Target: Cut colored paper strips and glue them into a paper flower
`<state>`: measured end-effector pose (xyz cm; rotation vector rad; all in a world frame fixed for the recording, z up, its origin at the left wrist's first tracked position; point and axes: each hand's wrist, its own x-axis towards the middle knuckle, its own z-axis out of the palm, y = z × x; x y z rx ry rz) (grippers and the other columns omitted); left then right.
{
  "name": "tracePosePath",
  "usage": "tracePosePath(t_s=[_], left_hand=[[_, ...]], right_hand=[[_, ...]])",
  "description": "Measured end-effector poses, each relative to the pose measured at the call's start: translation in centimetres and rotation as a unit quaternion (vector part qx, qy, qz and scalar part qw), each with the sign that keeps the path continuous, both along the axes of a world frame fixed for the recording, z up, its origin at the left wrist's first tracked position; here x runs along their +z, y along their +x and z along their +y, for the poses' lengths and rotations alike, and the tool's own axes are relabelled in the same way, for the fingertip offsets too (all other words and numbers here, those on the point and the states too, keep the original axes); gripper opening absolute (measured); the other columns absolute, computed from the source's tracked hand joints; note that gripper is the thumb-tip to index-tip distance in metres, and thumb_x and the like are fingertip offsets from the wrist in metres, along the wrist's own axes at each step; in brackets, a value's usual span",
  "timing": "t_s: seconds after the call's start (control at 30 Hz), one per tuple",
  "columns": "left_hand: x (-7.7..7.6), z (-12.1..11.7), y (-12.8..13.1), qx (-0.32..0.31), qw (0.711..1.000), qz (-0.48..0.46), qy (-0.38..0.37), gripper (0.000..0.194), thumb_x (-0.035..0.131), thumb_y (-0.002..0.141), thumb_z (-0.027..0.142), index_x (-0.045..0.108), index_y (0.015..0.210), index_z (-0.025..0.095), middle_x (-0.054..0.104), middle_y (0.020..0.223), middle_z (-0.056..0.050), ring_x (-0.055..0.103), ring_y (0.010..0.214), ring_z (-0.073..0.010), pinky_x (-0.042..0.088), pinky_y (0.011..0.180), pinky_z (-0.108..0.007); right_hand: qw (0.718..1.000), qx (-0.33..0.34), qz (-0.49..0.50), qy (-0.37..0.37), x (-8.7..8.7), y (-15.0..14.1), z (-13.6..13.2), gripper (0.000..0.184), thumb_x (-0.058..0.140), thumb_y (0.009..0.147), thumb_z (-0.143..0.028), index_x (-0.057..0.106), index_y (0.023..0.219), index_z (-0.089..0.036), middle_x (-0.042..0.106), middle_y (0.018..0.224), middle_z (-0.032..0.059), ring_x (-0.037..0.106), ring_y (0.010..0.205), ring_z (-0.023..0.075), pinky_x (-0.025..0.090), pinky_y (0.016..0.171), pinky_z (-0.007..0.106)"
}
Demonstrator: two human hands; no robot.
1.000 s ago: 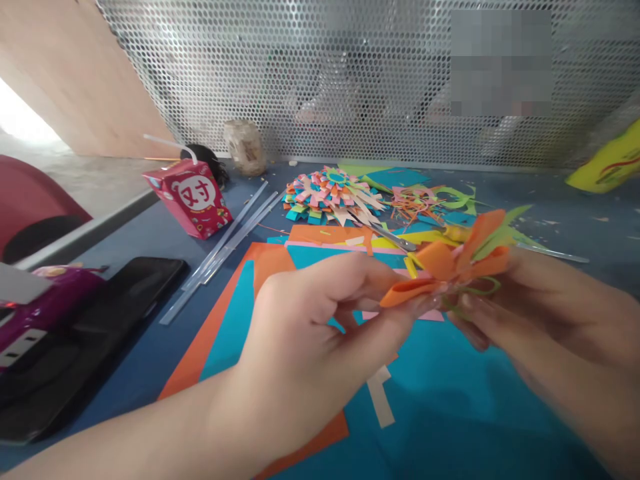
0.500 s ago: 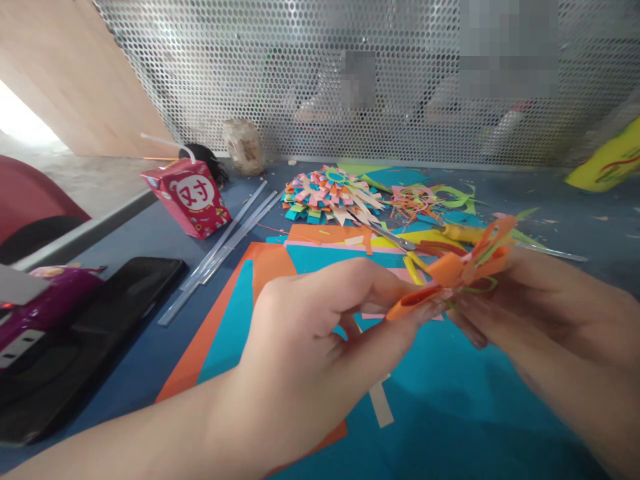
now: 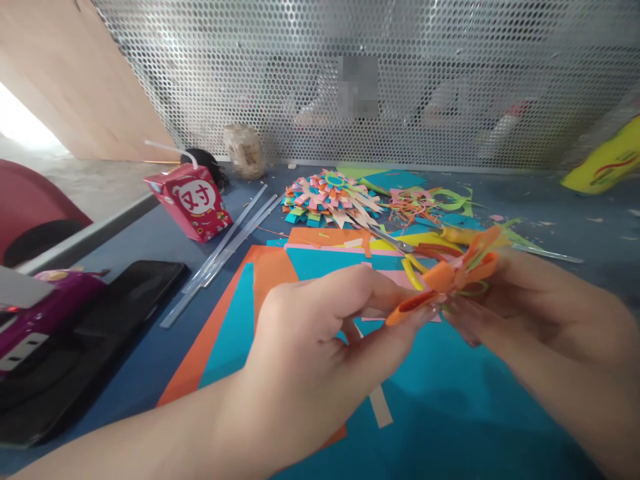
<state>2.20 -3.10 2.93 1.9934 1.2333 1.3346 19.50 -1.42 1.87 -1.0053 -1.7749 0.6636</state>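
Between my two hands is an orange paper flower (image 3: 447,275) with looped petals and thin green strips. My left hand (image 3: 320,340) pinches a looped petal on its left side between thumb and forefinger. Fingertips of my right hand (image 3: 540,313) press on the flower's base from the right; part of that grip is hidden behind the petals. Below the hands lie blue paper sheets (image 3: 450,400) and a pale paper strip (image 3: 381,407). Just behind the flower are scissors (image 3: 395,240) with yellow and orange handles, partly covered.
Beyond stands a layered pile of colourful fringed paper (image 3: 330,197), beside shredded scraps (image 3: 413,203). To the left are a red drink carton (image 3: 195,203), clear glue sticks (image 3: 225,250) and a black phone (image 3: 115,320). A jar (image 3: 245,152) stands near the perforated metal screen (image 3: 280,80); a yellow bottle (image 3: 605,160) is at right.
The flower has tilted and shifted slightly left and down, with both hands still gripping it. More of the scissors' handles now shows behind it.
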Motion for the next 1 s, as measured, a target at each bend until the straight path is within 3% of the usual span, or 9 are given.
tracePosePath(t_s=[0.2, 0.3, 0.4, 0.57, 0.67, 0.77, 0.83, 0.9, 1.0], left_hand=[[0.1, 0.6, -0.1, -0.020, 0.966, -0.163, -0.198, 0.012, 0.066, 0.072, 0.029, 0.065, 0.074, 0.017, 0.069, 0.066, -0.001, 0.062, 0.049, -0.0119, 0.046, 0.039, -0.018], [0.3, 1.5, -0.4, -0.073, 0.901, -0.273, -0.330, 0.013, 0.065, 0.073, 0.030, 0.063, 0.076, 0.017, 0.067, 0.060, -0.001, 0.068, 0.058, -0.0175, 0.044, 0.034, -0.017], [0.3, 2.2, -0.7, -0.131, 0.826, -0.359, -0.414, 0.011, 0.063, 0.075, 0.025, 0.059, 0.069, 0.016, 0.067, 0.057, -0.001, 0.065, 0.048, -0.0141, 0.039, 0.031, -0.014], [0.1, 2.6, -0.9, -0.180, 0.719, -0.451, -0.497, 0.024, 0.052, 0.082, 0.018, 0.063, 0.062, 0.010, 0.068, 0.055, -0.004, 0.059, 0.038, -0.0081, 0.036, 0.029, -0.011], [0.1, 2.7, -0.9, -0.189, 0.677, -0.479, -0.526, 0.027, 0.050, 0.082, 0.015, 0.065, 0.060, 0.008, 0.067, 0.054, -0.004, 0.063, 0.045, -0.0103, 0.037, 0.030, -0.012], [0.1, 2.9, -1.0, -0.188, 0.654, -0.487, -0.547, 0.030, 0.049, 0.081, 0.014, 0.063, 0.056, 0.006, 0.063, 0.049, -0.003, 0.062, 0.043, -0.0097, 0.038, 0.032, -0.013], [0.1, 3.0, -1.0, -0.179, 0.648, -0.495, -0.550, 0.028, 0.049, 0.080, 0.013, 0.062, 0.057, 0.008, 0.063, 0.050, -0.001, 0.061, 0.043, -0.0088, 0.038, 0.033, -0.014], [0.0, 3.0, -1.1, -0.174, 0.643, -0.503, -0.551, 0.025, 0.049, 0.078, 0.013, 0.061, 0.057, 0.009, 0.062, 0.050, 0.000, 0.059, 0.041, -0.0082, 0.037, 0.034, -0.014], [0.1, 2.8, -1.1, -0.178, 0.635, -0.502, -0.559, 0.027, 0.048, 0.077, 0.014, 0.059, 0.053, 0.008, 0.057, 0.044, -0.002, 0.054, 0.037, -0.0082, 0.034, 0.034, -0.016]], right_hand=[[0.987, 0.119, 0.050, -0.100, -0.6, 2.4, 1.6, 0.025, 0.059, 0.080, -0.034, 0.058, 0.104, -0.029, 0.062, 0.085, 0.0037, 0.060, 0.066, 0.0191, 0.053, 0.050, 0.026], [0.991, 0.060, 0.089, -0.079, -0.4, 2.4, 2.1, 0.027, 0.057, 0.079, -0.022, 0.056, 0.105, -0.029, 0.061, 0.092, 0.0030, 0.058, 0.062, 0.0153, 0.052, 0.050, 0.023], [0.993, -0.018, 0.114, -0.018, -0.3, 1.4, 1.7, 0.027, 0.055, 0.080, -0.031, 0.054, 0.106, -0.023, 0.056, 0.101, 0.0064, 0.054, 0.075, 0.0170, 0.049, 0.058, 0.025], [0.991, 0.070, 0.112, 0.019, -0.6, 0.9, 1.9, 0.059, 0.057, 0.074, -0.060, 0.052, 0.120, -0.024, 0.048, 0.124, 0.0075, 0.046, 0.107, 0.0257, 0.042, 0.087, 0.036], [0.968, 0.104, 0.229, 0.012, 0.3, 1.8, 2.7, 0.045, 0.050, 0.080, -0.057, 0.057, 0.115, -0.030, 0.045, 0.131, 0.0020, 0.046, 0.111, 0.0240, 0.042, 0.089, 0.037], [0.928, 0.055, 0.367, -0.027, 1.9, 3.8, 3.8, 0.030, 0.039, 0.086, -0.020, 0.062, 0.100, -0.034, 0.057, 0.107, -0.0010, 0.056, 0.074, 0.0109, 0.049, 0.060, 0.024], [0.924, 0.064, 0.376, -0.020, 2.6, 5.0, 4.7, 0.032, 0.040, 0.075, -0.004, 0.063, 0.075, -0.027, 0.044, 0.062, -0.0036, 0.027, 0.035, 0.0050, 0.028, 0.032, 0.018], [0.932, 0.080, 0.354, -0.011, 2.5, 5.6, 5.5, 0.024, 0.043, 0.070, -0.005, 0.058, 0.067, -0.024, 0.028, 0.052, -0.0053, 0.020, 0.034, 0.0067, 0.019, 0.030, 0.018], [0.958, 0.100, 0.267, -0.030, 0.8, 4.5, 6.1, 0.014, 0.048, 0.072, -0.012, 0.055, 0.071, -0.023, 0.036, 0.055, -0.0046, 0.032, 0.041, 0.0079, 0.027, 0.036, 0.019]])
